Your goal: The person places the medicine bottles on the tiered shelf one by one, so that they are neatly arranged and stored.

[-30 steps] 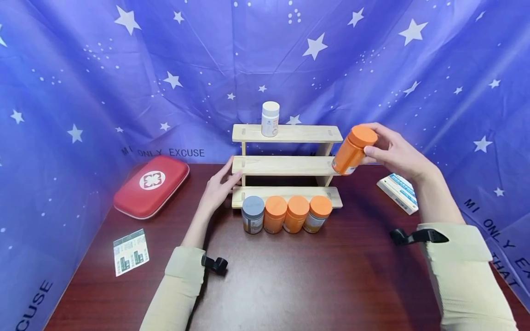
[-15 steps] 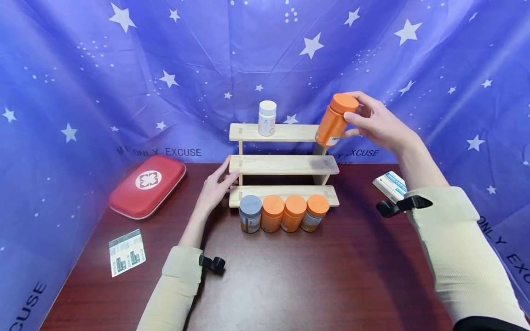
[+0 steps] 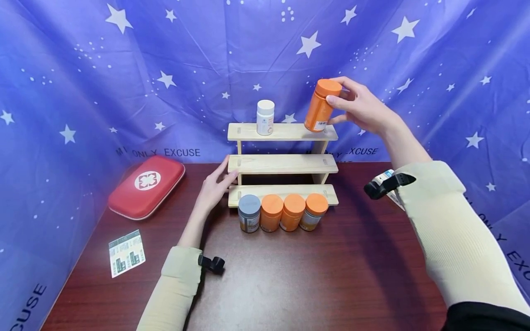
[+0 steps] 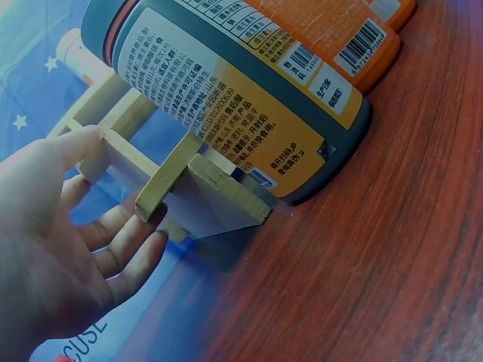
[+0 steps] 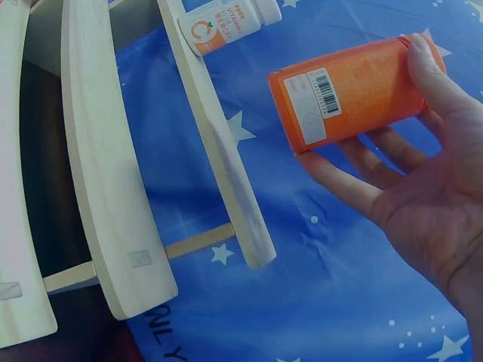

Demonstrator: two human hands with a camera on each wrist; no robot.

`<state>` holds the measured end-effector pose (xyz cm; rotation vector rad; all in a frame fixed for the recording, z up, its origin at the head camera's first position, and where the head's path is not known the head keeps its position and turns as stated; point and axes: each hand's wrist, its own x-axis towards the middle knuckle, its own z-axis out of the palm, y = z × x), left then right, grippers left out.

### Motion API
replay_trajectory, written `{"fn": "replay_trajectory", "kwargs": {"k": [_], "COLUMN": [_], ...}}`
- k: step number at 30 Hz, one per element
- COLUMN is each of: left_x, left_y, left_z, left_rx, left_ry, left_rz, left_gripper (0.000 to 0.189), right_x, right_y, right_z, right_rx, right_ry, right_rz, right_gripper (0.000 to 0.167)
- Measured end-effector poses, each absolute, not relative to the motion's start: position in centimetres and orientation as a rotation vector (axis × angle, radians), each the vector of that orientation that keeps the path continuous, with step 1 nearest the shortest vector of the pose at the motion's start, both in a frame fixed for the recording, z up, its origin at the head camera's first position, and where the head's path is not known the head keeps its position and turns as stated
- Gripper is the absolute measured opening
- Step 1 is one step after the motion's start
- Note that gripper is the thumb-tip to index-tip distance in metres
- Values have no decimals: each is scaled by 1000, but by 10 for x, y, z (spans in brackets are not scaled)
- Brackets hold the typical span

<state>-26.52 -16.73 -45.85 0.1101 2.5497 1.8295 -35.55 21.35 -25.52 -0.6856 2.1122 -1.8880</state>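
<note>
My right hand [image 3: 360,106] grips an orange bottle [image 3: 319,108] near its cap. The bottle tilts slightly above the right part of the top step of a three-tier wooden shelf [image 3: 285,164]; the right wrist view shows a gap between the orange bottle [image 5: 351,90] and the top board. My left hand [image 3: 212,189] holds the shelf's left end, its thumb and curled fingers about the boards' ends in the left wrist view. A white bottle [image 3: 265,118] stands upright on the top step, left of centre.
Before the bottom step stand a grey-capped bottle [image 3: 249,213] and several orange-capped bottles [image 3: 271,213] in a row. A red first-aid case [image 3: 146,187] and a printed card [image 3: 127,253] lie at left. A small box [image 3: 385,176] at right is partly hidden by the right arm.
My right hand has lifted the orange bottle up and leftward, from beside the middle step to above the top one. My left hand stays at the shelf's end.
</note>
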Motion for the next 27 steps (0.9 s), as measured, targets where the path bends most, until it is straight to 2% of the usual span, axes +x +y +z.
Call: {"fn": "replay_trajectory", "kwargs": {"k": [27], "left_x": [-267], "left_y": [-167], "left_z": [-461], "left_rx": [96], "left_ry": [2550], "left_rz": [1824], "left_gripper": [64], "right_x": [-377], "right_y": [164], "right_z": [-263], "right_rx": [-557], "right_ry": [2369], "right_rz": [-1656], "right_gripper": [46]}}
